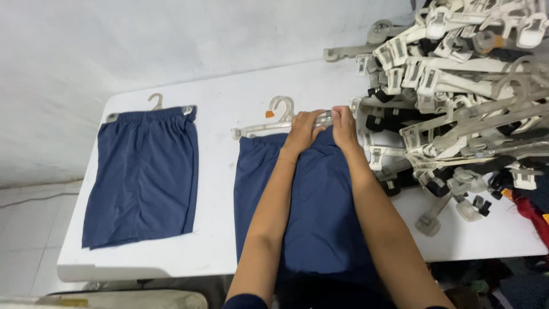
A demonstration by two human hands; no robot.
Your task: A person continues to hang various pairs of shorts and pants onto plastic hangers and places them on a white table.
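Note:
A pair of navy blue shorts (314,206) lies flat on the white table (223,103) in front of me. A clear plastic clip hanger (269,123) rests across its waistband. My left hand (303,130) presses on the hanger bar and waistband near the middle. My right hand (345,127) grips the hanger's right end at the waistband corner. Both hands touch the hanger and the fabric together.
A second pair of navy shorts (143,171), clipped on its own hanger (155,103), lies flat at the table's left. A large heap of clear clip hangers (457,97) covers the table's right side. A grey wall stands behind; tiled floor shows at the lower left.

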